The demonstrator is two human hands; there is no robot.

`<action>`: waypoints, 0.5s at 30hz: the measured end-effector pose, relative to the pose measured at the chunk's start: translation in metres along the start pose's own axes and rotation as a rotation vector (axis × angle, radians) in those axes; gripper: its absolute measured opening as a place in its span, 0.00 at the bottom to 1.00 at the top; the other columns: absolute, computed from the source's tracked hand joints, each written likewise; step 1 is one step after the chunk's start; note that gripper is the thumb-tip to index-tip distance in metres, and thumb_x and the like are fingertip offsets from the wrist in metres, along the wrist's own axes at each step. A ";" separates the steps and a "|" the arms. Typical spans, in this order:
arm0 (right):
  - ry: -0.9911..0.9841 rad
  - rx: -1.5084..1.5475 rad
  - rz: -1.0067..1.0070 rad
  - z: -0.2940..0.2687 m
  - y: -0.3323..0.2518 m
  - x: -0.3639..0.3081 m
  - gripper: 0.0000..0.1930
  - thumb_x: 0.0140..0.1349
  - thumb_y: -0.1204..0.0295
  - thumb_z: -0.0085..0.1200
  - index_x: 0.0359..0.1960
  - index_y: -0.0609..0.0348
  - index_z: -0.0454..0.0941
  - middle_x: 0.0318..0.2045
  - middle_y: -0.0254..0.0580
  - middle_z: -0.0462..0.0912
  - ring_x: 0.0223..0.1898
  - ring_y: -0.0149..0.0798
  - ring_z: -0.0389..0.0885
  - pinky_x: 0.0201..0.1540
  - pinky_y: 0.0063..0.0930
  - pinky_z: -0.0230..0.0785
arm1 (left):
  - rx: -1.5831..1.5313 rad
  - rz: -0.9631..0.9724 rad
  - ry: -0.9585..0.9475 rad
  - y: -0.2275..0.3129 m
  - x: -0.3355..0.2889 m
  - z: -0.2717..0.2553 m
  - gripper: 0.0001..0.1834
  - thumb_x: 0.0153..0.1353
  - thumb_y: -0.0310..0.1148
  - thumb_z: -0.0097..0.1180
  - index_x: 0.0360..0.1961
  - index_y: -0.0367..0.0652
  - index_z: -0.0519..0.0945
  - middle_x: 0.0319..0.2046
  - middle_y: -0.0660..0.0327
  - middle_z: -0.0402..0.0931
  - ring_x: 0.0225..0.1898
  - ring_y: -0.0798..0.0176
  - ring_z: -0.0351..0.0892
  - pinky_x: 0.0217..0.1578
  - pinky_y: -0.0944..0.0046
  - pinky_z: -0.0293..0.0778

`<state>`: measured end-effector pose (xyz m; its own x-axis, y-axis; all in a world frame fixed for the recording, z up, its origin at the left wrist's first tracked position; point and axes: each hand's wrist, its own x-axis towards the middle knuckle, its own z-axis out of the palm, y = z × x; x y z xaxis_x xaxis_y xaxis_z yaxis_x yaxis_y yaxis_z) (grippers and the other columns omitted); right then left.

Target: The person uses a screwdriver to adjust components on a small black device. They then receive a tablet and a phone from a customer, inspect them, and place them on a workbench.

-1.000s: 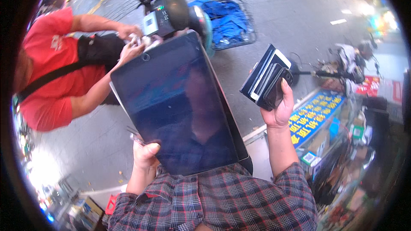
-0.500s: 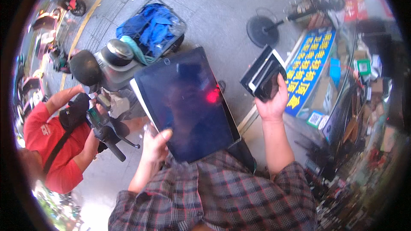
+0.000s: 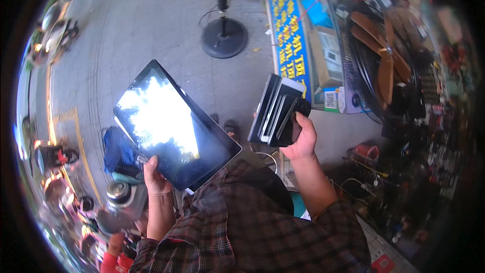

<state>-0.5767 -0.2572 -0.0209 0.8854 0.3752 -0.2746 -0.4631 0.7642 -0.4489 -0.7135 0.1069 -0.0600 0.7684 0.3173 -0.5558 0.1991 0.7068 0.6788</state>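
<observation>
My left hand [image 3: 157, 179] grips the lower left edge of a large dark tablet [image 3: 174, 126], thumb on top of the screen. Bright sky and foliage reflect in its glass. Another flat edge shows beneath it, perhaps a second tablet. My right hand [image 3: 303, 141] is closed round a stack of phones [image 3: 275, 111], dark and white ones pressed together, their edges facing up. The fingers beneath both loads are hidden. The tablet and the phones are held apart, in front of my plaid shirt.
On the right stands a glass counter with a blue sign [image 3: 289, 35] and brown fan blades [image 3: 386, 58]. A round black stand base [image 3: 225, 38] rests on the grey floor ahead. At left are blue cloth [image 3: 118, 151], a scooter and a person's red sleeve [image 3: 113, 263].
My view has swung to the right, toward the counter. The tablet has turned and now reflects bright light. The person in red has mostly left view. Both hands keep their holds.
</observation>
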 end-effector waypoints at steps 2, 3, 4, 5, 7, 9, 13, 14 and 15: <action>-0.014 0.008 0.014 -0.004 -0.022 -0.014 0.38 0.70 0.54 0.49 0.76 0.66 0.61 0.69 0.57 0.74 0.69 0.64 0.74 0.74 0.66 0.61 | 0.038 -0.027 -0.078 0.005 0.029 0.025 0.20 0.62 0.36 0.64 0.51 0.34 0.80 0.31 0.62 0.82 0.17 0.75 0.67 0.21 0.73 0.70; 0.022 -0.003 -0.022 -0.004 -0.028 -0.021 0.39 0.70 0.53 0.49 0.76 0.66 0.60 0.69 0.58 0.74 0.68 0.64 0.74 0.73 0.66 0.62 | 0.073 -0.039 -0.138 0.008 0.042 0.038 0.24 0.61 0.35 0.65 0.55 0.34 0.78 0.36 0.59 0.83 0.22 0.72 0.73 0.27 0.70 0.76; 0.057 -0.020 -0.055 -0.001 -0.034 -0.030 0.40 0.69 0.52 0.49 0.76 0.67 0.60 0.69 0.58 0.75 0.68 0.64 0.75 0.72 0.65 0.64 | 0.102 -0.047 -0.203 0.010 0.057 0.050 0.27 0.60 0.35 0.66 0.59 0.34 0.76 0.42 0.56 0.83 0.28 0.68 0.80 0.32 0.67 0.82; 0.094 -0.016 -0.084 -0.001 -0.037 -0.038 0.40 0.69 0.52 0.49 0.76 0.67 0.60 0.68 0.58 0.75 0.68 0.64 0.75 0.71 0.65 0.65 | 0.147 -0.043 -0.232 0.010 0.072 0.057 0.28 0.60 0.35 0.67 0.59 0.34 0.75 0.43 0.55 0.83 0.32 0.66 0.82 0.36 0.65 0.83; 0.193 0.007 -0.125 -0.009 -0.045 -0.061 0.44 0.67 0.49 0.52 0.76 0.68 0.59 0.66 0.62 0.76 0.66 0.64 0.77 0.70 0.64 0.67 | 0.241 -0.041 -0.292 0.009 0.101 0.069 0.30 0.59 0.35 0.68 0.61 0.35 0.75 0.45 0.54 0.83 0.40 0.61 0.85 0.43 0.61 0.85; 0.304 0.069 -0.170 -0.034 -0.044 -0.091 0.43 0.65 0.49 0.54 0.75 0.68 0.61 0.66 0.62 0.76 0.65 0.65 0.78 0.70 0.63 0.68 | 0.294 -0.110 -0.436 0.012 0.123 0.100 0.35 0.55 0.36 0.71 0.62 0.33 0.75 0.48 0.53 0.83 0.45 0.56 0.85 0.48 0.59 0.83; 0.354 0.171 -0.238 -0.080 -0.039 -0.140 0.43 0.64 0.51 0.57 0.74 0.68 0.63 0.64 0.63 0.78 0.62 0.66 0.80 0.66 0.62 0.72 | 0.341 -0.191 -0.642 -0.003 0.126 0.181 0.40 0.50 0.35 0.74 0.64 0.32 0.74 0.51 0.52 0.82 0.46 0.55 0.85 0.48 0.58 0.83; 0.305 0.178 -0.248 -0.082 -0.049 -0.140 0.42 0.63 0.51 0.58 0.73 0.67 0.64 0.63 0.63 0.79 0.61 0.66 0.81 0.65 0.62 0.73 | 0.340 -0.183 -0.686 -0.011 0.130 0.195 0.42 0.48 0.35 0.76 0.64 0.32 0.74 0.52 0.52 0.82 0.47 0.53 0.85 0.49 0.57 0.82; 0.347 0.227 -0.259 -0.092 -0.046 -0.152 0.40 0.64 0.53 0.58 0.72 0.66 0.65 0.62 0.62 0.80 0.60 0.64 0.82 0.64 0.61 0.75 | 0.339 -0.179 -0.732 -0.019 0.130 0.206 0.44 0.46 0.35 0.79 0.64 0.32 0.73 0.54 0.51 0.82 0.49 0.52 0.85 0.50 0.55 0.82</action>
<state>-0.6938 -0.3980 -0.0366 0.8864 -0.0103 -0.4629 -0.1742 0.9188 -0.3541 -0.4923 0.0050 -0.0462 0.8862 -0.3565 -0.2957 0.4387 0.4411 0.7829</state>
